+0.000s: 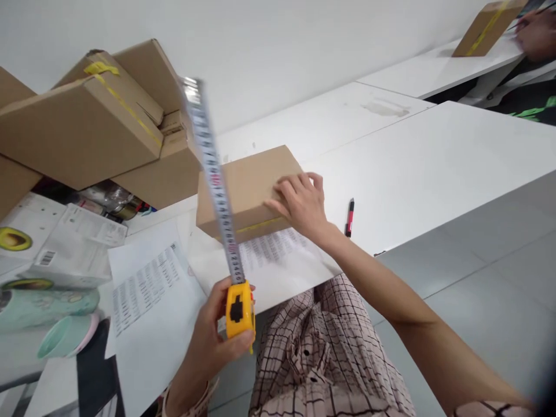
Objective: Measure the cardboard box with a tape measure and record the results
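My left hand (217,333) is wrapped around a yellow tape measure (240,310) near the table's front edge. Its metal blade (216,185) is pulled out, rising up and slightly left in front of a closed brown cardboard box (256,179), its silver end hook beyond the box. Whether the blade touches the box I cannot tell. My right hand (302,202) grips the box at its right end, fingers bent over the top. Under the box's front side lies a printed sheet (278,255), partly hidden by it. Yellow tape runs along the box's lower front.
Stacked cardboard boxes (82,127) stand at the left. Nearer are a printed paper (152,307), avocado-printed packaging (65,243) and a mint-green cup (61,339). A red-and-black pen (350,217) lies on the white table (425,156). Another person's hand (538,37) is beside a far-right box (486,29).
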`<state>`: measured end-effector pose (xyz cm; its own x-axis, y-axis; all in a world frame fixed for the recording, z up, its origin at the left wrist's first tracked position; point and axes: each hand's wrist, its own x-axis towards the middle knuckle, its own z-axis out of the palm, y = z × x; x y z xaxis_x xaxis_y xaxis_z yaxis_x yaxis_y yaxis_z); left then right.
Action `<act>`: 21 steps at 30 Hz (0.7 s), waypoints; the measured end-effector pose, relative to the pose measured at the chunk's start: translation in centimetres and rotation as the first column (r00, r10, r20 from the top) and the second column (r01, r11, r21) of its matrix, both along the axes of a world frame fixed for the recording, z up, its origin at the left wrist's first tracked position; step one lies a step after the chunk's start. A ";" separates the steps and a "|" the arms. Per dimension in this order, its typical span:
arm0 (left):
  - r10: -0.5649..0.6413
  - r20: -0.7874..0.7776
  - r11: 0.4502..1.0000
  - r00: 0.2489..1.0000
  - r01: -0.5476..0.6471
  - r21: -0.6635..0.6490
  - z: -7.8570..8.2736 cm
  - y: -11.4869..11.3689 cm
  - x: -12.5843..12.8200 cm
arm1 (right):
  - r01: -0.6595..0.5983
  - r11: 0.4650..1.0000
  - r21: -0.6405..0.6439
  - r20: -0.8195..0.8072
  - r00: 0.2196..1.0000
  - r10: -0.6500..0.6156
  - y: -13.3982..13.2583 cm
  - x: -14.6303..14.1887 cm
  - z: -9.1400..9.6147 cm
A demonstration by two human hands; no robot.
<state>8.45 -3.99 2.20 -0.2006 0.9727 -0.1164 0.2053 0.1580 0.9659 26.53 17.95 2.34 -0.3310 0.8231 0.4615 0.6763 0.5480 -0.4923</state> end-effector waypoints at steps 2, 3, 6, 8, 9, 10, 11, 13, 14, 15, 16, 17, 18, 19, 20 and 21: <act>-0.214 -0.111 0.973 0.971 0.201 -0.115 -0.9 -0.2 -0.1 | 0.005 0.998 -0.067 -0.171 0.985 -0.017 -1.9 1.5 -1.2; -0.322 -0.164 0.938 0.932 0.291 -0.190 -1.3 -0.3 -0.1 | 0.018 0.995 -0.097 -0.302 0.952 -0.047 -2.5 2.4 -1.5; -0.549 -0.284 0.819 0.786 0.439 -0.368 -1.8 -0.4 0.5 | 0.009 0.988 -0.152 -0.693 0.712 -0.113 -3.5 5.3 -1.4; -0.625 -0.325 0.771 0.710 0.495 -0.400 -1.7 -0.4 0.9 | -0.016 0.988 -0.154 -0.837 0.533 -0.122 -3.7 7.2 -1.1; -0.644 -0.335 0.758 0.688 0.519 -0.394 -1.6 -0.3 1.1 | -0.029 0.987 -0.160 -0.875 0.467 -0.128 -3.9 8.0 -1.0; -0.652 -0.344 0.755 0.676 0.535 -0.380 -1.7 -0.3 1.1 | -0.037 0.986 -0.166 -0.900 0.415 -0.136 -4.3 8.6 -1.0; -0.640 -0.361 0.767 0.678 0.535 -0.354 -1.8 -0.3 1.2 | -0.043 0.984 -0.170 -0.915 0.379 -0.142 -4.8 9.1 -1.1; -0.552 -0.415 0.834 0.723 0.486 -0.263 -2.3 -0.3 1.1 | -0.063 0.981 -0.183 -0.917 0.371 -0.147 -6.5 9.1 -1.8; -0.490 -0.439 0.871 0.753 0.449 -0.202 -2.7 -0.4 1.1 | -0.082 0.979 -0.188 -0.905 0.401 -0.140 -7.6 8.7 -2.4; -0.425 -0.456 0.902 0.782 0.410 -0.137 -3.1 -0.4 1.1 | -0.106 0.977 -0.185 -0.888 0.444 -0.120 -8.9 8.0 -3.0; -0.365 -0.469 0.923 0.804 0.377 -0.071 -3.4 -0.4 1.2 | -0.149 0.972 -0.183 -0.860 0.504 -0.084 -10.1 7.2 -3.8; -0.318 -0.482 0.933 0.817 0.360 -0.005 -3.6 -0.4 1.3 | -0.190 0.969 -0.155 -0.837 0.546 -0.027 -11.3 6.2 -4.5; -0.284 -0.498 0.931 0.819 0.359 0.060 -3.7 -0.3 1.4 | -0.233 0.966 -0.115 -0.815 0.578 0.043 -12.3 5.3 -5.3; -0.256 -0.521 0.923 0.814 0.366 0.118 -3.5 -0.2 1.5 | -0.263 0.961 -0.086 -0.784 0.613 0.098 -13.1 4.4 -6.1; -0.230 -0.548 0.908 0.804 0.380 0.176 -3.2 0.0 1.5 | -0.263 0.963 -0.056 -0.748 0.650 0.134 -13.6 3.6 -6.8; -0.197 -0.579 0.889 0.791 0.393 0.235 -2.6 0.4 1.4 | -0.237 0.971 -0.031 -0.702 0.697 0.147 -13.9 3.1 -7.4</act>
<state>9.87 -3.60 -0.41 0.1686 0.9525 0.2534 0.6770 -0.2988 0.6726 29.66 4.04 -5.10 -0.1132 0.8373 0.5349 0.0085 0.5391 -0.8422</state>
